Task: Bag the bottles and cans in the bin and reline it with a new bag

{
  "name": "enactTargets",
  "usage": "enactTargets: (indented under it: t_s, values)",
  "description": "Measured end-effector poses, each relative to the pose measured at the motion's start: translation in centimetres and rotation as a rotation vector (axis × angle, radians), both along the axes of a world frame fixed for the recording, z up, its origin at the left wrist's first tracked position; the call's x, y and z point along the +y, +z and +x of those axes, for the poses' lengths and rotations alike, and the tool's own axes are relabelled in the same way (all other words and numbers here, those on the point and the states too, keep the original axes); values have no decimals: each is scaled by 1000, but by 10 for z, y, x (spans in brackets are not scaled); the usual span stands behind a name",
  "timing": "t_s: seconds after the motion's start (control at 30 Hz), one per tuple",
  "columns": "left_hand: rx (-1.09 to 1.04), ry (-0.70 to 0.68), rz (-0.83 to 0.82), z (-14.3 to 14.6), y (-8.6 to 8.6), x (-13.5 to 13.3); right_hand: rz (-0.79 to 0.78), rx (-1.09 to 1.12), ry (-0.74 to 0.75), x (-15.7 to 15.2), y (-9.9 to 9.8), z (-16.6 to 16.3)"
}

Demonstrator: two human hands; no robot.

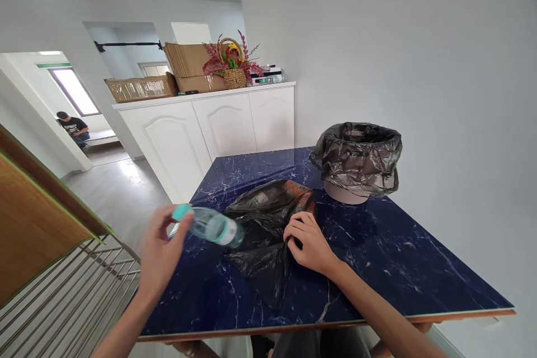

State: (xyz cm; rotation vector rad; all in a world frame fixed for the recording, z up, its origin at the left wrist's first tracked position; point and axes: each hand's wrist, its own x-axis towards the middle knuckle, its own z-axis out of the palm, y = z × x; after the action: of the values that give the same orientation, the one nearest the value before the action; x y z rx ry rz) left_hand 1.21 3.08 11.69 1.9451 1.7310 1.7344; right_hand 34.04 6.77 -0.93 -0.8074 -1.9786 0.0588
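My left hand grips a clear plastic bottle by its turquoise cap. The bottle tilts down to the right, blurred by motion, its base by the edge of a black plastic bag. The bag lies on the blue marble-patterned table, with something orange-red and a pale label showing at its far side. My right hand pinches the bag's edge near its right side. Farther back on the right stands a bin lined with another black bag.
A white cabinet beyond the table carries cardboard boxes, a flower basket and another bottle. A chair with metal bars is at left. The wall borders the table's right side. A person sits in the far room.
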Motion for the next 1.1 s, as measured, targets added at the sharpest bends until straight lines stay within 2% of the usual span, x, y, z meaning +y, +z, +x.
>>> enactTargets:
  t_s: [0.1,0.17,0.27,0.43,0.7,1.0,1.1]
  values:
    - [-269,28,117,-15,16,7,-4,-4,6,0,0,0]
    - [-314,25,169,-27,21,15,-5,-6,10,-1,1,0]
    - [-244,49,197,-45,19,30,-6,-10,12,-2,1,0]
    - [-175,39,178,-68,5,59,-4,-14,7,-2,-1,0]
    - [-183,28,154,-77,-11,99,-4,-18,-6,-1,-2,0]
    - [-91,-13,29,-81,-5,108,-10,-23,-9,0,-2,1]
    - [-36,53,53,-83,1,100,-10,-26,-6,0,-1,1]
